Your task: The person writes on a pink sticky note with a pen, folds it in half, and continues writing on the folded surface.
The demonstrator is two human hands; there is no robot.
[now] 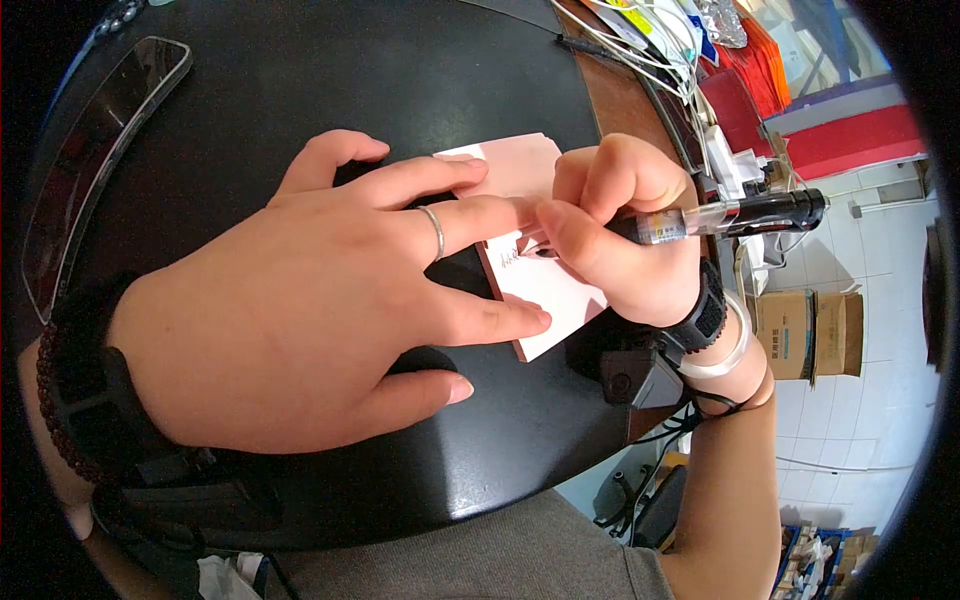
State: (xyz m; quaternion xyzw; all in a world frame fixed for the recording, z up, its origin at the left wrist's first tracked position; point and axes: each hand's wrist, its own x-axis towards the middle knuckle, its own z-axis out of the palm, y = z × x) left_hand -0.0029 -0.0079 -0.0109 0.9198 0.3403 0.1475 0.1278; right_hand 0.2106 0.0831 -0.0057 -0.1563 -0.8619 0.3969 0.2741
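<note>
While the left hand (pixel 300 310) lies flat and spread on the black tabletop (pixel 400 70), its fingers reach over the near edge of a pink notepad (pixel 555 290) and press it down. It grips nothing. A thin ring (pixel 434 231) sits on one finger, and a string of dark beads (pixel 48 400) circles the wrist.

The right hand (pixel 620 230) is curled tight around a pen (pixel 740 215), pinching it low on the barrel between the thumb and the bent fingers. The pen's long axis runs almost level across the picture, rising slightly to the right. Its dark capped end sticks out past the knuckles to the right. Its tip points left, meeting the paper just beside the left hand's fingertips, where a few small handwritten marks (pixel 510 258) show.

The notepad lies flat between the two hands. Its long axis runs from the far side of the tabletop toward the person, leaning a little to the right, and its thick brownish edge faces the left hand.

On the right wrist are a black watch strap (pixel 706 316) and a pale bangle (pixel 735 352). A dark glossy slab (pixel 100 150) lies well apart at the left rim of the tabletop. White cables (pixel 655 50) trail across the far right, and cardboard boxes (pixel 810 332) stand on the tiled floor beyond.
</note>
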